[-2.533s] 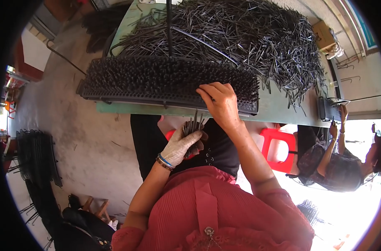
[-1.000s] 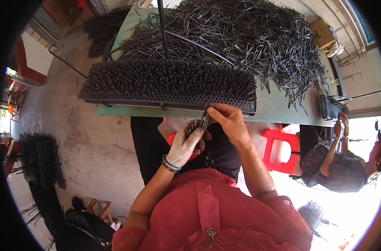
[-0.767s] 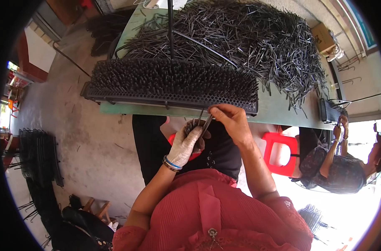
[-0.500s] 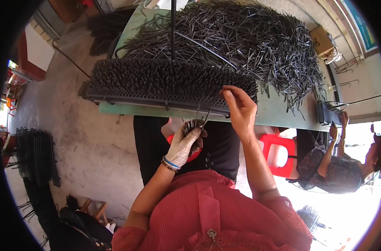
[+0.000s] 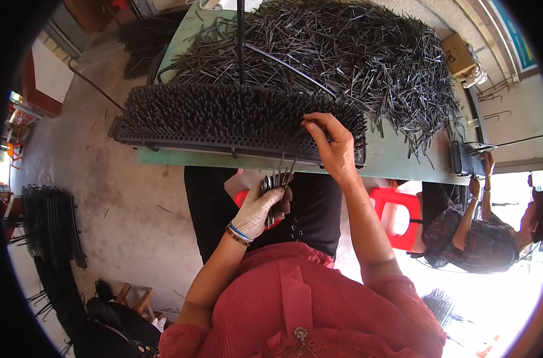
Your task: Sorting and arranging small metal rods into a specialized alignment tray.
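Across the pale green desk (image 5: 403, 161) we see a great heap of dark, thin metal pins (image 5: 355, 53) spread over its far half, spilling toward the right edge. Just in front of the heap, along the near edge of the desk, lies a long black rectangular tray bristling with upright pins (image 5: 224, 119). Beyond the right end of the desk another person in dark patterned clothing (image 5: 474, 232) sits by a red plastic stool (image 5: 397, 215), hands raised to a smaller dark rack (image 5: 465, 158). On the grey concrete floor (image 5: 122, 209) at the far left we make out a stack of black wire racks (image 5: 51, 221).

Our right hand (image 5: 334, 146) rests over the right end of the tray, its fingers (image 5: 313, 125) pinched together at the pin tops; whether they grip a pin we cannot tell. Our left hand (image 5: 262, 206), in a pale work glove with bracelets at the wrist, hangs below the desk edge, its fingers closed around a small bundle of loose dark pins (image 5: 277, 179) that points up toward the tray.
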`<state>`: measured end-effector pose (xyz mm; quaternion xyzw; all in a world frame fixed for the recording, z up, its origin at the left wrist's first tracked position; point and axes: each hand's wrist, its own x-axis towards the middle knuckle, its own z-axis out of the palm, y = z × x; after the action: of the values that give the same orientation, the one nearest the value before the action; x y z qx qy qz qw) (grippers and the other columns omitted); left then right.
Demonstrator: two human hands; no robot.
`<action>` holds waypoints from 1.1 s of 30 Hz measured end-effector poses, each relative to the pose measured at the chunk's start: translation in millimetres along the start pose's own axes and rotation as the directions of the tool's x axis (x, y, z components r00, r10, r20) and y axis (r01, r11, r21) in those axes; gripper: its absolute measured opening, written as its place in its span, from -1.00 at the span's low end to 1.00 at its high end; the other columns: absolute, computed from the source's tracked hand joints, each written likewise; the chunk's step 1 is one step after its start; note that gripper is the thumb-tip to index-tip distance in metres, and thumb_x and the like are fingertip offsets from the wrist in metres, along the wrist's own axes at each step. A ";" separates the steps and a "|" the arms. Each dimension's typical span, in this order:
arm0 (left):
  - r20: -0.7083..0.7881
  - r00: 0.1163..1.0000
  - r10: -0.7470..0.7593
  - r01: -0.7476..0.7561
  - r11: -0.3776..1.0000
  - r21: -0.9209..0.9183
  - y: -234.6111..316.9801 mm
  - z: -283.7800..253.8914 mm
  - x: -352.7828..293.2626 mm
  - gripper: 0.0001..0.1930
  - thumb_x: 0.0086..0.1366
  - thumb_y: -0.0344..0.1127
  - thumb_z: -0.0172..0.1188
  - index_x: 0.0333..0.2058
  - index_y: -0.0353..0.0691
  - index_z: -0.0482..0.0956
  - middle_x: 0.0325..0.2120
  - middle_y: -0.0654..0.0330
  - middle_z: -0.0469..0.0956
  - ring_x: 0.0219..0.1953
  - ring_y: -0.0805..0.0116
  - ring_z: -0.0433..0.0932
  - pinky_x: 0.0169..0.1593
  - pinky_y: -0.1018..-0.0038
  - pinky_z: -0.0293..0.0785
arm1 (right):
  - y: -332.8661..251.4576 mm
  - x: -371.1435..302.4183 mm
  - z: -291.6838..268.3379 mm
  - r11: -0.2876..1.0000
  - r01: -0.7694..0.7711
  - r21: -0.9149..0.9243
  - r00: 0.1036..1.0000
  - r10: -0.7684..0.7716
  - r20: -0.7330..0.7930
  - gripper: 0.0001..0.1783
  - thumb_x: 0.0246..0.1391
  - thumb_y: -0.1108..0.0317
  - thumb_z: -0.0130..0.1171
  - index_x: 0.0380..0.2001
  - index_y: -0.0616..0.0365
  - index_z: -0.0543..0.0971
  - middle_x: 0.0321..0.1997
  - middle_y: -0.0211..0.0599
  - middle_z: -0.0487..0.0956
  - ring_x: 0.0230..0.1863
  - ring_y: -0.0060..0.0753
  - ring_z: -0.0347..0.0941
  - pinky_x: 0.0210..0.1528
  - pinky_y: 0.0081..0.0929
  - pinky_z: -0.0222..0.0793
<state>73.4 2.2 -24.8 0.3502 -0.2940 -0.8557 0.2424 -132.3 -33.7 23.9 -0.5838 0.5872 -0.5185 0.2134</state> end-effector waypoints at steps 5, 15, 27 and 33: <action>-0.018 0.999 -0.036 0.036 0.999 -0.004 2.7 0.8 0.3 -0.63 0.36 -0.31 -0.01 0.12 -0.25 0.40 -0.36 0.28 0.53 -0.46 0.57 0.50 -0.47 0.67 0.43 | 0.3 4.7 -4.9 0.983 0.144 -0.113 0.986 -0.132 0.106 -0.80 0.11 0.47 0.20 -0.16 0.18 0.60 -0.26 -0.25 0.62 -0.21 -0.24 0.53 -0.12 -0.43 0.42; -0.014 0.999 -0.049 0.049 0.998 -0.026 -2.5 -4.4 1.5 -0.63 0.36 -0.32 0.00 0.11 -0.25 0.41 -0.37 0.28 0.54 -0.48 0.56 0.49 -0.47 0.66 0.43 | 7.9 -1.2 7.0 0.962 0.187 -0.201 0.982 -0.178 0.060 -0.77 0.03 0.51 0.28 -0.19 0.22 0.61 -0.26 -0.21 0.62 -0.23 -0.32 0.55 -0.17 -0.48 0.45; -0.041 0.999 -0.031 0.030 0.999 -0.018 2.5 -1.7 -2.7 -0.67 0.34 -0.32 0.01 0.05 -0.27 0.44 -0.40 0.27 0.54 -0.49 0.56 0.49 -0.49 0.66 0.42 | 2.1 -7.2 15.9 0.853 0.284 -0.437 0.936 -0.347 -0.068 -0.82 -0.08 0.48 0.35 -0.33 0.14 0.66 -0.30 -0.31 0.63 -0.31 -0.26 0.50 -0.20 -0.42 0.40; -0.040 0.999 -0.035 0.035 0.999 -0.008 0.9 -2.5 -0.6 -0.70 0.34 -0.33 0.01 0.00 -0.28 0.46 -0.42 0.26 0.54 -0.50 0.56 0.50 -0.51 0.66 0.42 | 0.2 -5.4 14.8 0.870 0.163 -0.466 0.975 -0.213 -0.057 -0.88 -0.04 0.40 0.33 -0.39 0.15 0.64 -0.34 -0.35 0.62 -0.32 -0.27 0.48 -0.22 -0.41 0.34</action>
<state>75.8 1.1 -25.4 0.3717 -0.2799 -0.8535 0.2346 -118.5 -34.2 16.3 -0.6435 0.6437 -0.4138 -0.0136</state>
